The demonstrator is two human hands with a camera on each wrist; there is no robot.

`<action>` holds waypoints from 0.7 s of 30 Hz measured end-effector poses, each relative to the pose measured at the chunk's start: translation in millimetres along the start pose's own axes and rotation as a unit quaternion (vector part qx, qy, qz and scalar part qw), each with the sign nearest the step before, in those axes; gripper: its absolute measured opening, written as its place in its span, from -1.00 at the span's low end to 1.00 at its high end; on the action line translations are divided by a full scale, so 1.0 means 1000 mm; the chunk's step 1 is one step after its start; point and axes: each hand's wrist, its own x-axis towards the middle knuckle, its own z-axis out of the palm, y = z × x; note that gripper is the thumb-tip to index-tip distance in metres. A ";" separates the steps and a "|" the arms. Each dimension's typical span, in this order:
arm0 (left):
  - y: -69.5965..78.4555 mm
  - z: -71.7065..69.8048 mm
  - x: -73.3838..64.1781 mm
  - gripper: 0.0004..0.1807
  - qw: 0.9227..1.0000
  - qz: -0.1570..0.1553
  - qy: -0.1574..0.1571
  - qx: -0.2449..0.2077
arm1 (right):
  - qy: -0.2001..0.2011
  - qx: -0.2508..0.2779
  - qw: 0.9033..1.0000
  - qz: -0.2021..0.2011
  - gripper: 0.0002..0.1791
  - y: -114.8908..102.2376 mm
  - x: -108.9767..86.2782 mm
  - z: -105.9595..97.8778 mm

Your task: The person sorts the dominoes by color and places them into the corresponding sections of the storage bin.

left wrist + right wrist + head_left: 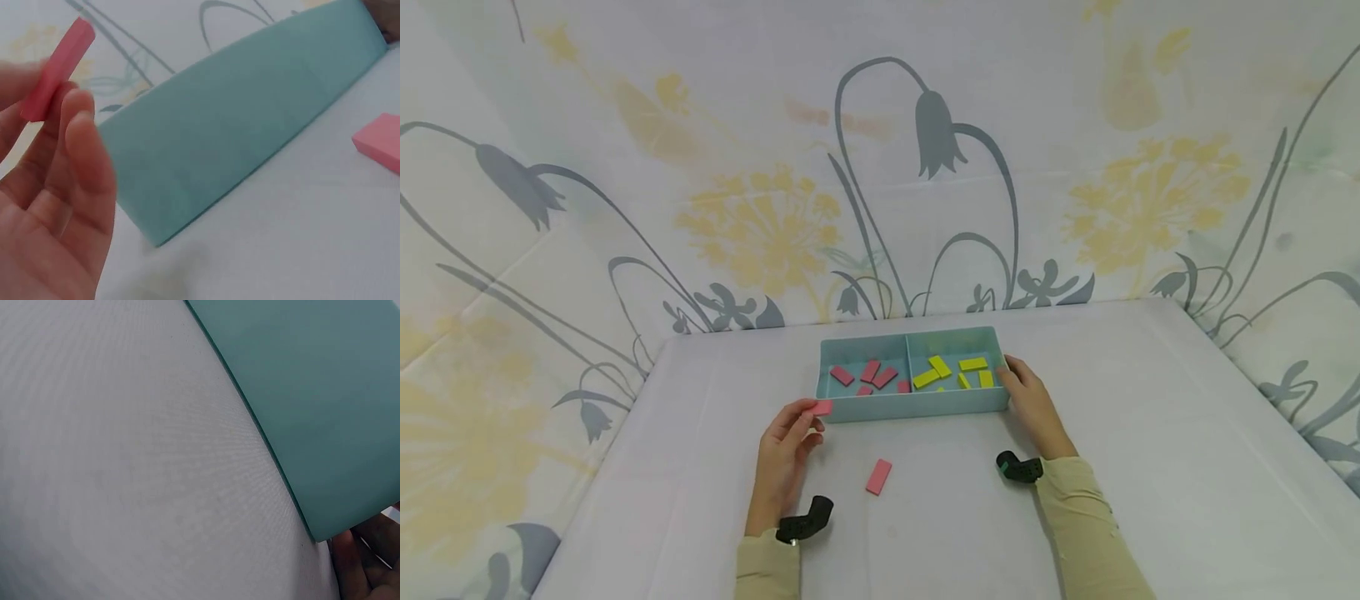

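My left hand (pixel 784 454) pinches a small pink block (pixel 822 407) between thumb and fingers, at the front left corner of a teal two-compartment box (pixel 917 407). In the left wrist view that pink block (pixel 59 69) is held tilted, beside the box's front wall (pixel 219 119). The box's right end is gripped by my right hand (pixel 1032 404), thumb over the rim. Several pink blocks (pixel 842 376) lie in the left compartment and several yellow blocks (pixel 973 364) in the right one. The front wall partly hides some of them.
Another pink block (pixel 878 477) lies on the white tablecloth (pixel 940 517) in front of the box, between my forearms. A thin divider (pixel 908 364) splits the box. Behind the table hangs a flower-printed cloth (pixel 895 208). Each wrist carries a black camera mount (pixel 805 521).
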 end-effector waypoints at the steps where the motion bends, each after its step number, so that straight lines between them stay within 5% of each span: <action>1: 0.000 0.001 0.000 -0.63 1.000 0.004 0.009 0.023 | 0.000 0.000 1.000 0.000 -0.30 0.000 0.000 0.000; 9: 0.007 0.009 0.002 -0.69 0.978 0.025 0.068 0.195 | 0.006 0.001 1.000 0.001 -0.28 0.002 0.002 0.000; 21: 0.007 0.027 0.008 -0.76 0.943 0.038 0.078 0.322 | 0.012 0.004 1.000 0.001 -0.36 0.000 0.002 -0.001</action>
